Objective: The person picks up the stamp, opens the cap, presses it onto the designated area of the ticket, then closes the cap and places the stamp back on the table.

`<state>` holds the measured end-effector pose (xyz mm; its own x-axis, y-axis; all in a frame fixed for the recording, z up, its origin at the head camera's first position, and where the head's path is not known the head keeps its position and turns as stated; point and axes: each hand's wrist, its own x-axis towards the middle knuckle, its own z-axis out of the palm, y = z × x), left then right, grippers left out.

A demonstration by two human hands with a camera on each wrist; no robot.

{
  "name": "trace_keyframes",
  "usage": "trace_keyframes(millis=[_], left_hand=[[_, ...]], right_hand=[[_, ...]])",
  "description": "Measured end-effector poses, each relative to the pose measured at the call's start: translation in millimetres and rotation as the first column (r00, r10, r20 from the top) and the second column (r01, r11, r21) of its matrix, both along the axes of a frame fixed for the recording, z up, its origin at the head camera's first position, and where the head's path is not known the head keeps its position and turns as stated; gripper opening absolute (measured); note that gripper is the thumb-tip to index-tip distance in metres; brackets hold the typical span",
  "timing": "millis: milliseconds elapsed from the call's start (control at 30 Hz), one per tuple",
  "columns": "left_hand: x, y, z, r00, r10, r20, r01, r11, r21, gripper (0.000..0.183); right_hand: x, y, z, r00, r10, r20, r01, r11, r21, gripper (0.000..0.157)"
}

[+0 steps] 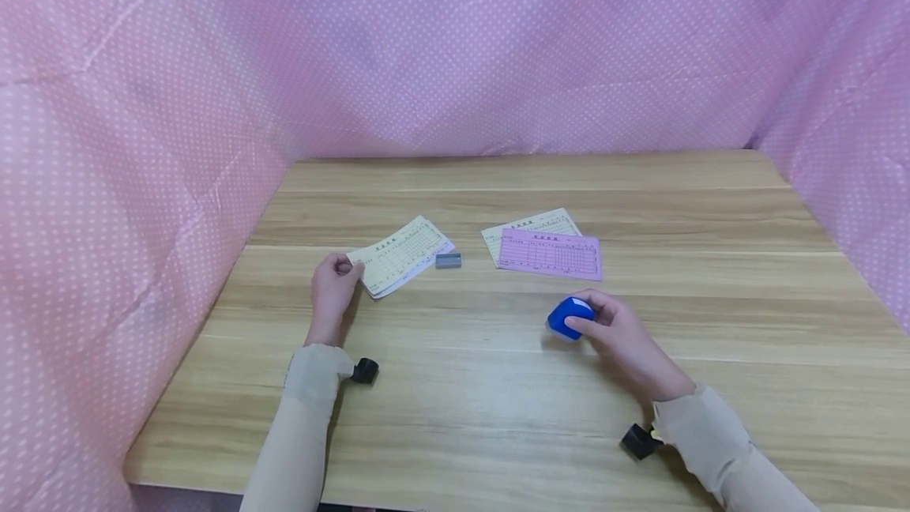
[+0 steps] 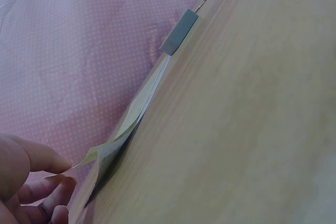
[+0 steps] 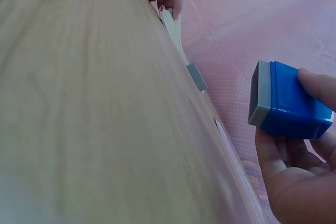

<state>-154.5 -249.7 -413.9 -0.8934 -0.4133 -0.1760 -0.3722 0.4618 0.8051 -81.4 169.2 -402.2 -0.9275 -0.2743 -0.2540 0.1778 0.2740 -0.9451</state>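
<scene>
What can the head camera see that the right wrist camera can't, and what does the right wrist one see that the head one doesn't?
Only the head view shows the person's sleeves and the printed lines on the purple slip.

Only the right wrist view shows the dark end of the blue stamp.

Both show the right hand holding that stamp, the left hand at the yellow slips, the grey block, the table and the pink dotted cloth.

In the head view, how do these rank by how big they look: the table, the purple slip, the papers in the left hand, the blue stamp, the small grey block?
1. Table
2. Purple slip and papers in the left hand: too alike to rank
3. Blue stamp
4. Small grey block
</scene>
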Motion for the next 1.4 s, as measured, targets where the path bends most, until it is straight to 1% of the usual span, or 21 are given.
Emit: trace_keyframes(millis=[200, 367, 533, 700, 833, 967, 1100, 1267, 1333, 1400], left_hand=[[-0.4, 0.5, 0.2, 1.0, 0.002, 0.021, -0.003, 1.0, 0.012, 0.042], [-0.3, 1.0, 0.9, 1.0, 0.008, 0.008, -0.008, 1.0, 0.029, 0.047], [0.3, 1.0, 1.2, 1.0, 0.008, -0.005, -0.008, 1.0, 0.015, 0.046], [1.1, 1.3, 0.7, 1.0, 0.002, 0.015, -0.002, 1.0, 0.005, 0.041], [1.2, 1.5, 1.9, 1.0, 0.013, 0.022, -0.013, 1.0, 0.02, 0.04], [2.9, 3.7, 4.1, 1.0, 0.019, 0.0, -0.019, 0.999, 0.033, 0.038], [6.3, 11.4, 7.9, 0.999, -0.015, -0.047, 0.016, 1.0, 0.018, 0.034], [10.6, 27.3, 16.5, 0.99, -0.084, -0.116, 0.087, 0.996, 0.014, 0.029], [10.5, 34.3, 20.9, 0.985, -0.109, -0.132, 0.112, 0.994, 0.013, 0.028], [7.8, 41.1, 24.8, 0.98, -0.133, -0.151, 0.135, 0.991, 0.001, 0.027]], right_hand=[[0.0, 0.1, -0.8, 1.0, 0.003, -0.001, -0.003, 1.0, 0.009, 0.045], [-0.8, 0.0, -1.6, 1.0, 0.002, -0.002, -0.002, 1.0, 0.008, 0.045], [-1.8, 0.1, -2.6, 1.0, 0.002, 0.0, -0.002, 1.0, 0.02, 0.044], [-1.6, 0.5, -2.6, 1.0, -0.002, -0.002, 0.002, 0.999, 0.034, 0.044], [-1.6, 0.4, -2.3, 1.0, 0.004, -0.009, -0.004, 1.0, 0.026, 0.044], [-1.6, -0.7, -2.0, 1.0, 0.007, -0.009, -0.007, 1.0, 0.013, 0.044], [-1.6, -2.7, -3.2, 1.0, 0.006, -0.028, -0.005, 1.0, 0.009, 0.043], [-1.2, -2.9, -4.3, 0.999, 0.007, -0.039, -0.006, 1.0, 0.004, 0.043], [-0.5, -2.2, -4.1, 0.999, 0.006, -0.036, -0.006, 1.0, 0.005, 0.043], [0.4, -1.5, -3.3, 0.999, 0.003, -0.033, -0.003, 1.0, 0.006, 0.044]])
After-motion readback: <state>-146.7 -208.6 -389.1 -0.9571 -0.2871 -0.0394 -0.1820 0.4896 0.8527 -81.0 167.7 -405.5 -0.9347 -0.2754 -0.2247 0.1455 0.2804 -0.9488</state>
